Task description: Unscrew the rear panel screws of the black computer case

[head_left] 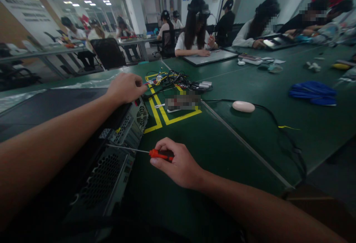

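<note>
- Screwdriver [156, 154] with a glossy orange-red and dark handle and a thin, straight metal shaft, lying almost level, its far end at the rear panel of the computer case; whether the tip touches a screw is too small to tell.
- Right hand [178, 163] grasping that handle, thumb below and fingers curled over the top.
- Left hand [125, 87] bent over the upper rear corner of the case, fingers curled; whether it grips anything, I cannot tell.
- Computer case [119, 157], a boxy shell on the left of the bench, with smooth dark sheet on top and dull grey metal at the rear, pierced by a honeycomb vent [107, 172] and a round fan grille [142, 116].
- Bench [230, 161], flat and dark green, with straight strips of yellow tape [183, 117] beside the case.
- Cables [178, 79], thin, mostly black and tangled in a loose heap beyond the case.
- Pale pink oval object [243, 106], smooth and rounded, next to a black cord [274, 119].
- Blue bundle [313, 93], soft-looking and folded in layers, farther right.
</note>
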The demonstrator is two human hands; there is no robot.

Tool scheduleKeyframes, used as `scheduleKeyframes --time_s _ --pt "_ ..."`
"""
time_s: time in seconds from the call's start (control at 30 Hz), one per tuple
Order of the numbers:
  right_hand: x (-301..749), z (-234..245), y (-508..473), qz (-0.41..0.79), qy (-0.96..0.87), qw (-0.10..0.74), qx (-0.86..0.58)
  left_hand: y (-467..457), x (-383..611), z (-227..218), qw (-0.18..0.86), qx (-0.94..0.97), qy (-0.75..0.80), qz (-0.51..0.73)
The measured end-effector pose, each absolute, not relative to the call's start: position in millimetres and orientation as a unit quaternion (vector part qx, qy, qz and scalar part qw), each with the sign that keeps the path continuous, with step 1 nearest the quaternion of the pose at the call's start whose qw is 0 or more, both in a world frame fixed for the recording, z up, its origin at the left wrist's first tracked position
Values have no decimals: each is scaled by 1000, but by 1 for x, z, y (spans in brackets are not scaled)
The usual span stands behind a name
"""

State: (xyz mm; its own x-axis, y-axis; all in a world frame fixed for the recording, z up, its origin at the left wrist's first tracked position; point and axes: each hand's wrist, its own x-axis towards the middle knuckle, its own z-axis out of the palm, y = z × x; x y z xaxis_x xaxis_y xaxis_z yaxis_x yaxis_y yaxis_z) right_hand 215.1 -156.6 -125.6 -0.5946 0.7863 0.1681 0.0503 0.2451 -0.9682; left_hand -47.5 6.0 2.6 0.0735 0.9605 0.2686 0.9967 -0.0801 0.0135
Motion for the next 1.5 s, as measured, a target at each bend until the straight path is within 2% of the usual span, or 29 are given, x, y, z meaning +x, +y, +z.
scheduleKeyframes --time_s 0.57,0.83,1.07,1.5 --pt "216 -125 -155 514 -719 367 -291 3 -46 3 98 -725 -671 -117" --pt "214 -126 -156 501 -735 354 -288 3 -46 3 92 -720 -678 -117" --pt "214 -123 -160 569 -703 323 -279 0 -42 6 89 -707 -692 -110" --pt "213 -125 -161 581 -692 327 -275 0 -44 6 69 -703 -693 -144"
